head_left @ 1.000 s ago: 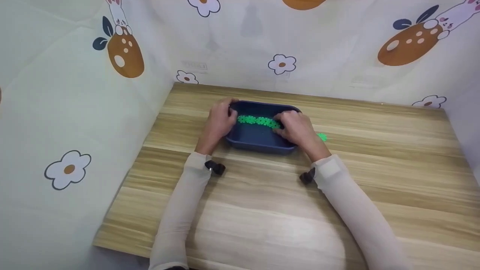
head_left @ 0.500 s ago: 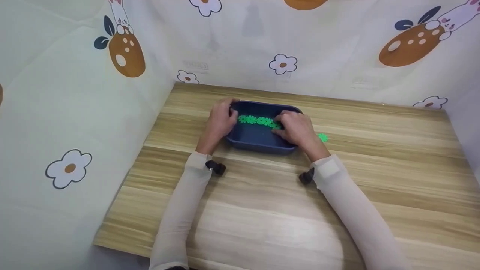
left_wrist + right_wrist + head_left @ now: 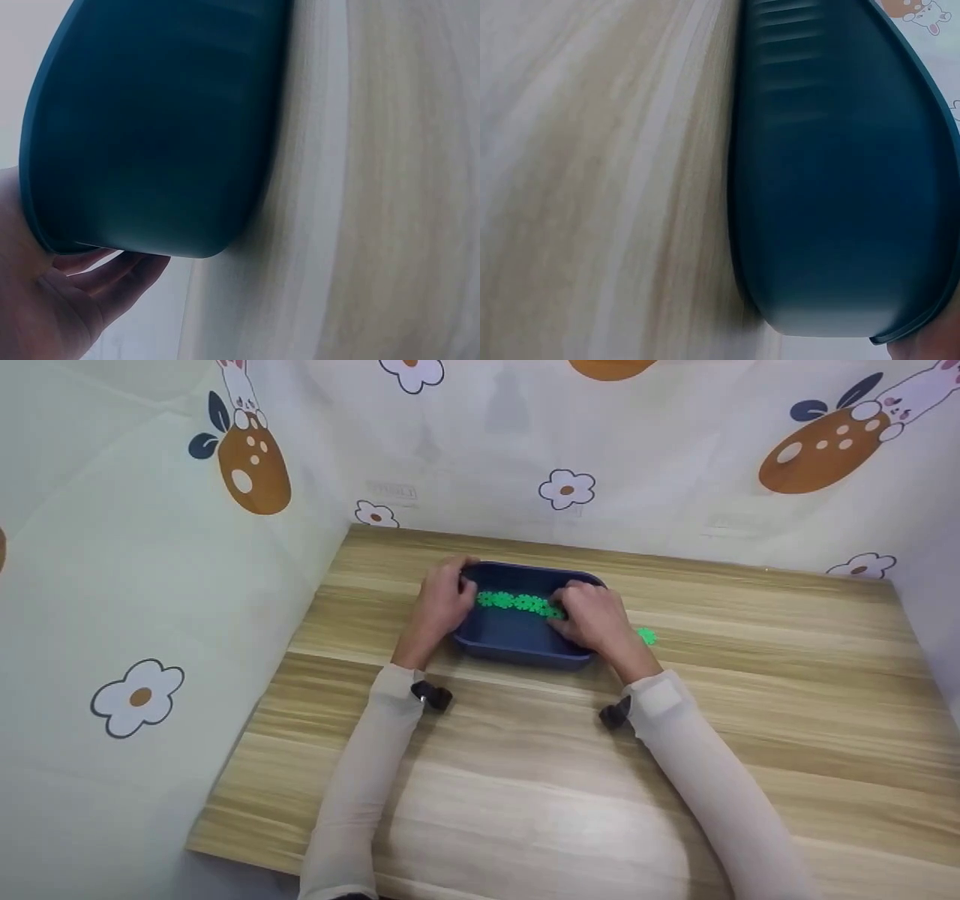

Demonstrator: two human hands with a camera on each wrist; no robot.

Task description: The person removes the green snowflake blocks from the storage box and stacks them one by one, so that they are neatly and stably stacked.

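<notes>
A dark blue plastic bin (image 3: 517,637) stands on the wooden table. In it a row of green snowflake-shaped plastic discs (image 3: 514,601) stretches crosswise, linked or overlapping. My left hand (image 3: 442,598) grips the bin's left rim, thumb on the inner side, by the row's left end. The left wrist view shows its fingers (image 3: 124,285) outside the bin wall. Reaching over the right side, my right hand (image 3: 598,615) pinches the row's right end between thumb and fingers, partly hiding it. Only a sliver of this hand (image 3: 930,337) appears in the right wrist view.
One loose green disc (image 3: 646,636) lies on the table (image 3: 750,697) to the right of the bin, partly behind my right wrist. A pale patterned cloth wall (image 3: 637,517) rises along the table's back edge, another at the left.
</notes>
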